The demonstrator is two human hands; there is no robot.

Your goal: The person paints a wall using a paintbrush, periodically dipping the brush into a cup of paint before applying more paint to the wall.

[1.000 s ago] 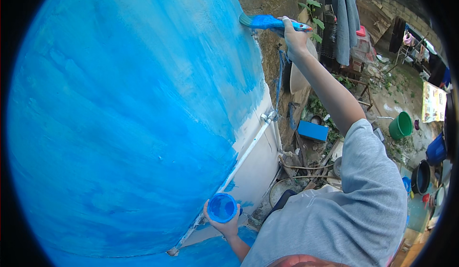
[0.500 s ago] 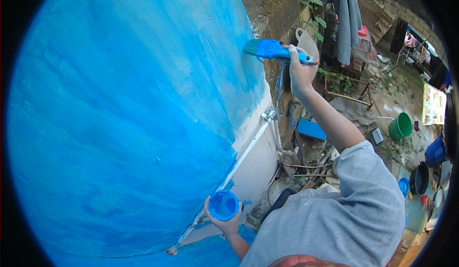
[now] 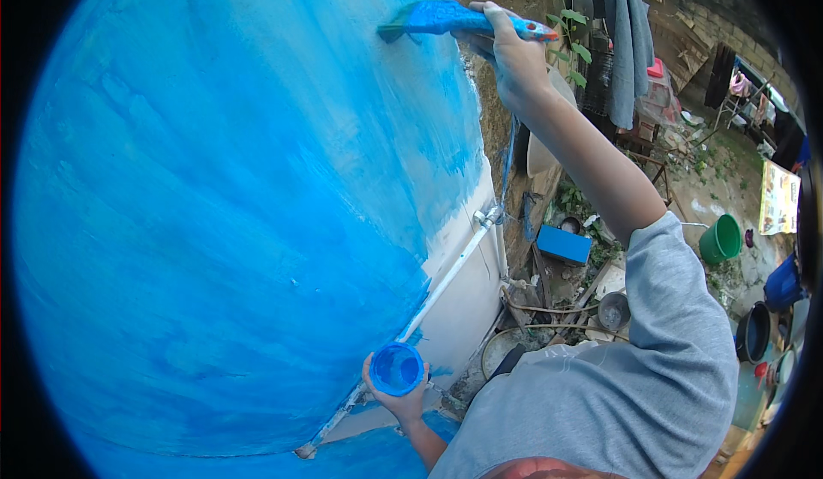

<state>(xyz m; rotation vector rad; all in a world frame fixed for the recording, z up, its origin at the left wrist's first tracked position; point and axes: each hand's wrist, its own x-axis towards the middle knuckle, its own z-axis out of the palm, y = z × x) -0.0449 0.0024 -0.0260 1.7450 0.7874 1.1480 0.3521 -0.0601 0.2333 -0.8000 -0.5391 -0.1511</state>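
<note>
My right hand [image 3: 514,55] grips the handle of a wide paintbrush [image 3: 437,18] coated in blue. Its bristles press on the upper part of a wall [image 3: 214,222] streaked with blue paint. Low down, close to the wall, my left hand [image 3: 403,404] is wrapped round a small round paint pot [image 3: 397,369], its open top facing up with blue paint inside. A white pipe [image 3: 454,272] with a fitting runs along the wall just above the pot. Near the wall's right edge, a patch beside the pipe [image 3: 459,316] is still white.
Right of the wall are a blue box [image 3: 563,244], a hanging grey cloth [image 3: 621,42] and a leafy vine [image 3: 570,29]. Farther off on the dirt ground stand a green bucket [image 3: 721,239] and a black basin [image 3: 753,332]. A hose [image 3: 549,309] curls near the wall's foot.
My right hand has carried the paintbrush up and to the left across the wall, away from its right edge. My left hand keeps the paint pot in nearly the same place.
</note>
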